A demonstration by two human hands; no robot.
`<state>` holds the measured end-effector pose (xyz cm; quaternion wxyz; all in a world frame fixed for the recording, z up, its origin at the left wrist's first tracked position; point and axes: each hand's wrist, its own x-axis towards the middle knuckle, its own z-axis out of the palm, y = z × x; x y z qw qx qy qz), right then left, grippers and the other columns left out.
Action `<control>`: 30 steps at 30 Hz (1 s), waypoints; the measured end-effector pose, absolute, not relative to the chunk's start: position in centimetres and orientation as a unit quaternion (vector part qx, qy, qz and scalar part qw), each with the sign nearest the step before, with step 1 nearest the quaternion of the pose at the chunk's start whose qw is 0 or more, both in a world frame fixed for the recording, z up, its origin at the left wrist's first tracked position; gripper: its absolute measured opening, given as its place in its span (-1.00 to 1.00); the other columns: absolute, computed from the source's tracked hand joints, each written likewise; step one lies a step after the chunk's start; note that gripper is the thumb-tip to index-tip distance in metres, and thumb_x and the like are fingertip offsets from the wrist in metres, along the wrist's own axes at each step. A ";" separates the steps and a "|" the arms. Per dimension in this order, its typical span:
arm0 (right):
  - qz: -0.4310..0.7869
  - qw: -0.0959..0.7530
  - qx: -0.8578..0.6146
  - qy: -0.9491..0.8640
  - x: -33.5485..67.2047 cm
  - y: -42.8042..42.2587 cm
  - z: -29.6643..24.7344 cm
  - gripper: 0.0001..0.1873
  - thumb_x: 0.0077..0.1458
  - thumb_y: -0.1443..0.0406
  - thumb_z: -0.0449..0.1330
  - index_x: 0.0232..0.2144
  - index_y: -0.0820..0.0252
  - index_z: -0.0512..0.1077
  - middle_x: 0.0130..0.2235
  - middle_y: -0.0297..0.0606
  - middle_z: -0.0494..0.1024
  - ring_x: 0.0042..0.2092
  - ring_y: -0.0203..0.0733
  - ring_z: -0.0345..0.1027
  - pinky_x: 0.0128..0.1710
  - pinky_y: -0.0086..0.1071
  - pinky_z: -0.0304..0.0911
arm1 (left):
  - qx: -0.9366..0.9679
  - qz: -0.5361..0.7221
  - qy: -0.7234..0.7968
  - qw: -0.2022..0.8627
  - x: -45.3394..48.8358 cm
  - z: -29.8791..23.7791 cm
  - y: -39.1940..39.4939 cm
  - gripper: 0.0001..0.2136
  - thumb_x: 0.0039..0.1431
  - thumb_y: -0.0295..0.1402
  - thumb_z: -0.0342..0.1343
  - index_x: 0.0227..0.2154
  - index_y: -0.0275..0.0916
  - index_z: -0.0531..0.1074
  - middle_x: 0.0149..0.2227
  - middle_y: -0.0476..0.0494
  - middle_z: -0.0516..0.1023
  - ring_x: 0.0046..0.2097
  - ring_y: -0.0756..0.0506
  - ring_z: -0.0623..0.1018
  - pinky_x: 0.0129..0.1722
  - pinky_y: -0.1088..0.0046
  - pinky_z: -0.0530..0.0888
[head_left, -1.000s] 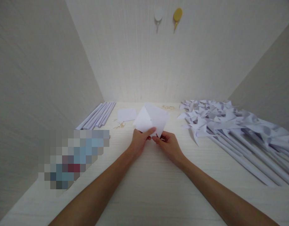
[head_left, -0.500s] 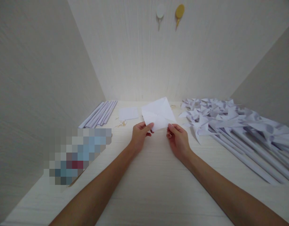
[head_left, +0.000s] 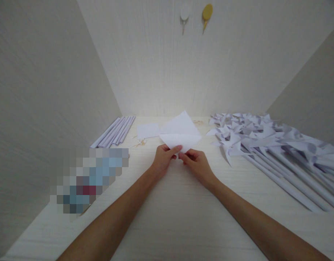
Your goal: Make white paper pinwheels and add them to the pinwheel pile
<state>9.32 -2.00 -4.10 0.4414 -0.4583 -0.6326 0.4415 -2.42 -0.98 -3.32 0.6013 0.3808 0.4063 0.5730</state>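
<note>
A white square of creased paper is held just above the pale wooden table, folded along a diagonal so its top corner points up. My left hand pinches the lower corner with thumb and fingers closed. My right hand pinches the same corner from the right, touching the left fingertips.
Several rolled white paper sticks lie at the back left beside a flat paper square. A heap of finished paper pinwheels on sticks fills the right side. A blurred patch sits at the left. Two hooks hang on the back wall.
The paper was spread open between my hands half a second ago; now it is folded into a triangle and my hands have come together at its lower corner.
</note>
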 end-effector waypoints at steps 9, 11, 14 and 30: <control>0.402 0.442 -0.455 -0.660 9.4 -1.9 -4.3 -0.86 -0.17 0.27 0.13 -0.63 0.25 0.36 -0.68 -0.42 0.27 -0.60 -0.39 0.07 -0.59 -0.46 -0.01 | 0.363 0.580 0.417 0.598 -2.4 -3.4 -0.8 -0.82 -0.37 -0.38 0.25 -0.63 -0.36 0.42 -0.62 -0.01 0.40 -0.60 0.11 0.28 -0.62 0.57 0.15; 0.407 0.447 -0.452 -0.656 9.5 -1.9 -4.3 -0.86 -0.18 0.27 0.14 -0.64 0.24 0.36 -0.68 -0.41 0.29 -0.60 -0.38 0.08 -0.58 -0.45 0.01 | 0.366 0.579 0.419 0.596 -2.4 -3.3 -0.9 -0.82 -0.38 -0.38 0.25 -0.64 -0.36 0.42 -0.63 -0.01 0.40 -0.60 0.11 0.28 -0.62 0.57 0.15; 0.417 0.453 -0.442 -0.653 9.5 -1.9 -4.2 -0.87 -0.19 0.28 0.14 -0.66 0.24 0.36 -0.66 -0.38 0.33 -0.59 -0.37 0.11 -0.57 -0.44 0.04 | 0.376 0.574 0.420 0.594 -2.4 -3.3 -0.9 -0.83 -0.39 -0.37 0.25 -0.67 -0.35 0.41 -0.65 -0.02 0.40 -0.61 0.12 0.26 -0.63 0.57 0.14; 0.451 0.467 -0.442 -0.619 9.4 -1.9 -4.2 -0.79 -0.20 0.19 0.17 -0.65 0.25 0.40 -0.62 -0.34 0.41 -0.57 -0.37 0.17 -0.57 -0.46 0.08 | 0.418 0.543 0.402 0.607 -2.3 -3.2 -1.2 -0.83 -0.37 -0.34 0.25 -0.71 -0.33 0.40 -0.68 0.00 0.38 -0.63 0.11 0.25 -0.62 0.55 0.14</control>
